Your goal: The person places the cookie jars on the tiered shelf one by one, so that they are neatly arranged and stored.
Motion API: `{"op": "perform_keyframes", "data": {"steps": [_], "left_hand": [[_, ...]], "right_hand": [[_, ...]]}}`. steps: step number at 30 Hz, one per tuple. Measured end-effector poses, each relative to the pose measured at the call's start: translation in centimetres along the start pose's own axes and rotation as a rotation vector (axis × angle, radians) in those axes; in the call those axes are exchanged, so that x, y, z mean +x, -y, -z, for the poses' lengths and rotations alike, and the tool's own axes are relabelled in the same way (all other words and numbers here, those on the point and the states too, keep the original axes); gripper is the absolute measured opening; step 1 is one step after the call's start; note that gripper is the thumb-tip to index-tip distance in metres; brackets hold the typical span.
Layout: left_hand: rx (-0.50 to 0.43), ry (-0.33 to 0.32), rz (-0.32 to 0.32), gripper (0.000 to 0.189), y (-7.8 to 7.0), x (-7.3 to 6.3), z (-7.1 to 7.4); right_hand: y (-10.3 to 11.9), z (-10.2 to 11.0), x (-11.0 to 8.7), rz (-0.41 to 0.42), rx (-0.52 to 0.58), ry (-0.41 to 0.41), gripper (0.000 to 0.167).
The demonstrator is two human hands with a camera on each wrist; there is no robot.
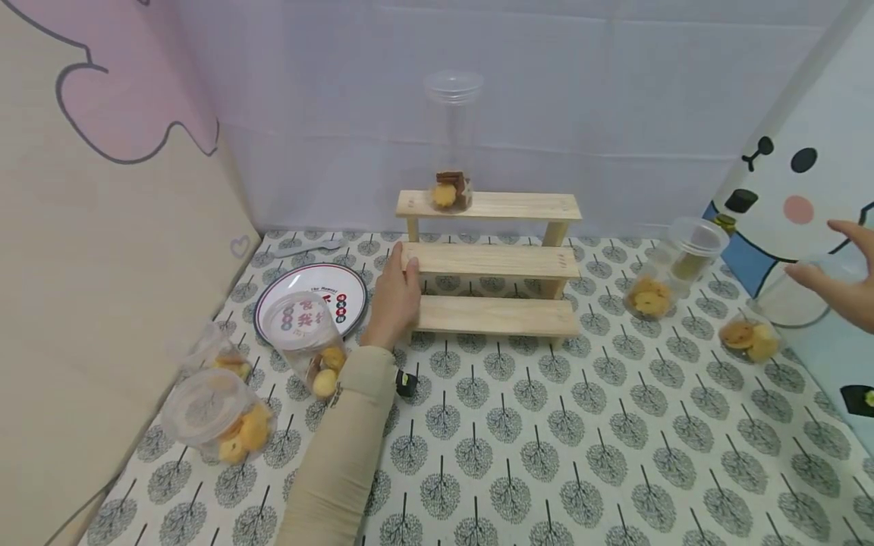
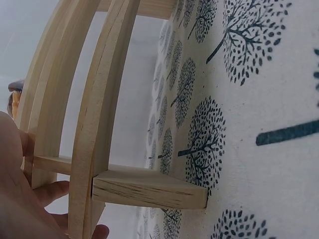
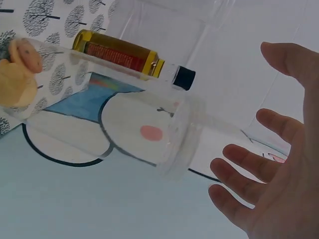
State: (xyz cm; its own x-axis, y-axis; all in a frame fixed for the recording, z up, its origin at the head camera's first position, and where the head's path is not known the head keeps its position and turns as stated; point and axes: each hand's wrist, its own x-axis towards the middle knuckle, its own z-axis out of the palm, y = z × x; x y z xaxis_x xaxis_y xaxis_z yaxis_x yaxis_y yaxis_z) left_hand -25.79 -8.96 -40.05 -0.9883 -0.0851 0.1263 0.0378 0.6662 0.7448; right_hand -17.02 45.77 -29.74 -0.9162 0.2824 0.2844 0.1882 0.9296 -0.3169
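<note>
A three-tier wooden shelf rack [image 1: 493,262] stands toward the back of the table. My left hand [image 1: 392,303] grips its left end at the middle shelf; in the left wrist view the fingers of that hand [image 2: 22,194] curl around the plank. On the top tier stands a tall clear jar [image 1: 454,140] with a few cookies at its bottom. Off to the right, my right hand [image 1: 847,288] has its fingers spread beside the top of a clear cookie jar [image 1: 749,340]. The right wrist view shows a gap between that hand [image 3: 276,159] and the jar's lid [image 3: 184,134].
Left of the rack lie a white plate [image 1: 269,292], a spoon [image 1: 310,248] and several clear cookie jars, one [image 1: 317,360] overlapping the plate. On the right stand another cookie jar [image 1: 649,292] and an oil bottle [image 3: 117,52] with a dark cap. Fabric walls close the sides and back.
</note>
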Motion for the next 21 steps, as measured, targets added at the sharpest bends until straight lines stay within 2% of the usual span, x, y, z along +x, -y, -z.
{"op": "perform_keyframes", "data": {"steps": [5,8,11,13,17,19,21], "left_hand": [[-0.019,0.005,-0.018,0.064,0.1,-0.1,0.1],[-0.024,-0.006,-0.016,0.063,0.3,-0.1,0.4],[-0.025,-0.009,-0.009,0.064,0.4,-0.2,0.5],[-0.026,-0.004,-0.007,0.064,0.5,-0.2,0.5],[-0.024,0.005,-0.007,0.064,0.4,-0.2,0.4],[-0.020,0.008,-0.005,0.063,0.3,-0.2,0.3],[-0.012,0.010,-0.011,0.063,0.3,-0.2,0.1]], "right_hand": [[-2.7,-1.3,-0.2,-0.067,-0.011,0.058,0.088],[-6.7,-3.4,1.9,-0.075,-0.013,0.075,0.093],[-10.6,-5.8,3.8,-0.062,0.009,0.029,0.099],[-11.2,-6.1,4.1,-0.070,0.018,0.017,0.098],[-10.7,-5.6,3.7,-0.110,0.020,0.040,0.092],[-12.1,-6.2,4.0,-0.110,0.008,0.029,0.093],[-14.4,-7.3,4.6,-0.115,-0.007,0.020,0.094]]}}
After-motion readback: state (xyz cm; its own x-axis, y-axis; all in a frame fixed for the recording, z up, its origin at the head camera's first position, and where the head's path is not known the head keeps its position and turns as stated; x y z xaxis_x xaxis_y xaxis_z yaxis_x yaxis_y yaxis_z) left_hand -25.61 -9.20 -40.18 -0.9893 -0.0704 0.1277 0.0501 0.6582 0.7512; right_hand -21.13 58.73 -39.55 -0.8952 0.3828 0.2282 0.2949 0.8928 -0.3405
